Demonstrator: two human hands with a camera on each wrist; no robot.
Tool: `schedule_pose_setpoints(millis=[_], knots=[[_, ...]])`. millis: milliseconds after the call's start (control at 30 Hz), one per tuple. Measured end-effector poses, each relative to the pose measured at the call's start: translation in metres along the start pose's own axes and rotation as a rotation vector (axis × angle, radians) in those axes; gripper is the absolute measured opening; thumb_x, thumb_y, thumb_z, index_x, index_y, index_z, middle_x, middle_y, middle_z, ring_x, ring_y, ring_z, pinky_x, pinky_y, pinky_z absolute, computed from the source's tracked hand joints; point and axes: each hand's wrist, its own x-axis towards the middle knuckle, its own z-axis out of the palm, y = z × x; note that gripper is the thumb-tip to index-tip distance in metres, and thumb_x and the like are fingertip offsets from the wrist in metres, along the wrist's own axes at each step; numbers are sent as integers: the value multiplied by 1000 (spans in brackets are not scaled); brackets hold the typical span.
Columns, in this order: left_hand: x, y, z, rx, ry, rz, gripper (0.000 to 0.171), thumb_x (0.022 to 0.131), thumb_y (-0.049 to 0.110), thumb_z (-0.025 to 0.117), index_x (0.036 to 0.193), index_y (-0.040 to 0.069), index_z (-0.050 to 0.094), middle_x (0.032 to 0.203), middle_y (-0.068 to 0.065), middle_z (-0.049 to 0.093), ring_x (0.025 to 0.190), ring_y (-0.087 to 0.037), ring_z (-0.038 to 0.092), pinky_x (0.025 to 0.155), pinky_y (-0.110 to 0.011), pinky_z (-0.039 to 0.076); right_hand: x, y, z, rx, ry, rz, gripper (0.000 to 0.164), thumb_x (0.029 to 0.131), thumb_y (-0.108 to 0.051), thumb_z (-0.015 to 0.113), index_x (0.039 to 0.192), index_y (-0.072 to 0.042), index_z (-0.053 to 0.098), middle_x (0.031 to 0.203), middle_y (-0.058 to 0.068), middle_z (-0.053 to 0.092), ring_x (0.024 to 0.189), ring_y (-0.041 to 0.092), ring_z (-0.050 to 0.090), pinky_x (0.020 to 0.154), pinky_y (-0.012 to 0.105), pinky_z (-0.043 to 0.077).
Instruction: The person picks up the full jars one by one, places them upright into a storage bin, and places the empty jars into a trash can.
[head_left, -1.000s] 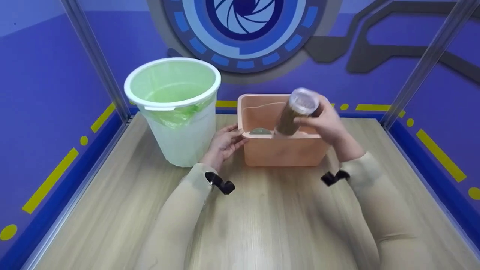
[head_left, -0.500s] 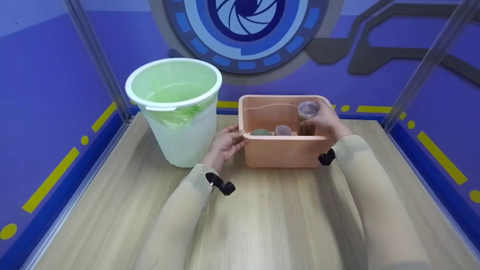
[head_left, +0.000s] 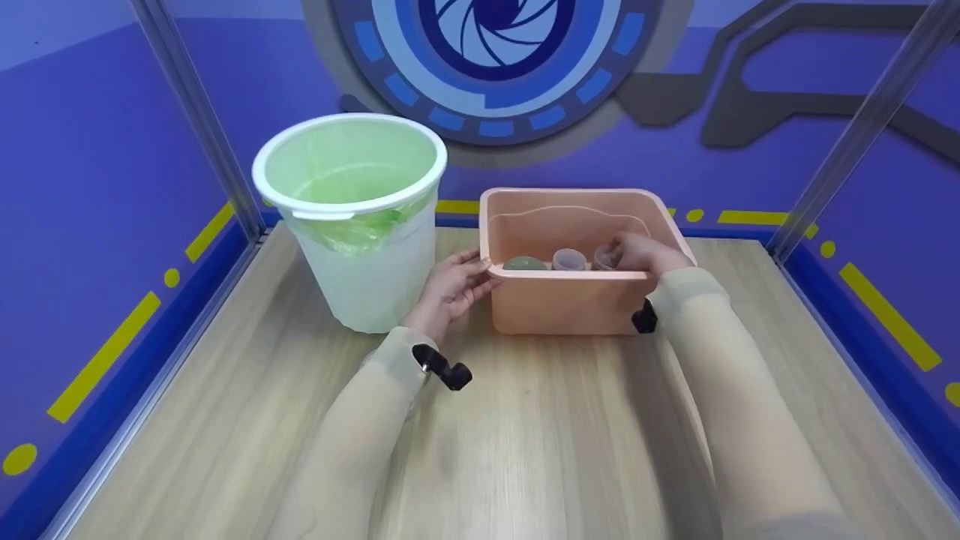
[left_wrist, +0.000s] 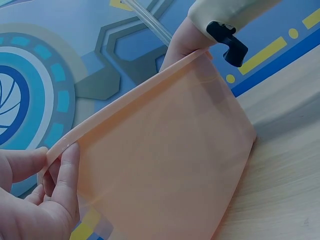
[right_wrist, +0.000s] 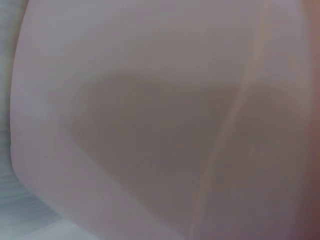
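Note:
A salmon-pink plastic storage box [head_left: 574, 304] stands on the table. My left hand [head_left: 452, 289] pinches its near left corner; in the left wrist view the thumb lies over the rim [left_wrist: 112, 107] and the fingers [left_wrist: 67, 175] under it. My right hand [head_left: 641, 253] reaches over the right side, down into the box, and grips the top of a clear jar [head_left: 604, 259]. The jar's lower part is hidden behind the front wall. Left of it in the box are a clear round-topped container [head_left: 569, 260] and a greenish rounded thing [head_left: 524, 263]. The right wrist view shows only blurred box wall.
To the left of the box stands a tall white bin [head_left: 367, 277] with a light green liner bag. The wooden table [head_left: 510, 450] extends toward me. Blue patterned walls [head_left: 840, 172] with metal corner posts enclose the back and sides.
My right hand has carried the brown-filled jar from above the box to the right and down inside it, uncovering the clear container. The left hand stays at the rim.

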Motion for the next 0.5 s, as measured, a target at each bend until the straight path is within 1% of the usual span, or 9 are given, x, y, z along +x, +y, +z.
schedule_pose_setpoints(millis=[133,200,233,400,467,500], knots=[[0,0,1,-6,-18,6,44,88,-4,57,131,1,48,121,-18,57,93,-23,61,85,-34,56,0,-1,-1,-7,-15,-6,37,81,3,57,118,4,49,113,20,53,100,29,49,78,30,47],[0,0,1,-7,-18,7,44,88,-4,58,131,1,48,121,-18,57,92,-23,62,85,-34,56,0,-1,0,-8,-11,-14,38,82,2,57,120,3,49,116,19,54,102,28,49,80,29,46],[-1,0,1,-8,-18,7,44,88,-4,58,131,1,49,122,-18,57,93,-23,62,85,-34,56,-1,0,0,7,-9,-8,38,82,2,57,120,2,50,115,18,54,101,27,49,78,28,47],[0,-1,0,-6,-6,5,42,88,-3,59,128,2,51,121,-17,59,95,-24,63,84,-34,56,-5,0,4,185,-28,20,40,76,12,51,115,2,47,100,15,49,81,18,46,59,18,40],[0,-1,0,-8,-5,4,41,88,-3,59,128,2,51,120,-17,59,95,-24,62,84,-34,56,-7,1,4,212,-35,21,42,74,13,48,115,2,46,98,14,48,78,16,44,56,16,40],[0,-1,0,-10,-3,2,41,88,-3,59,128,2,51,120,-17,59,94,-24,62,84,-34,56,-7,1,3,199,-30,14,42,74,12,49,115,1,47,99,13,49,79,16,45,57,15,42]])
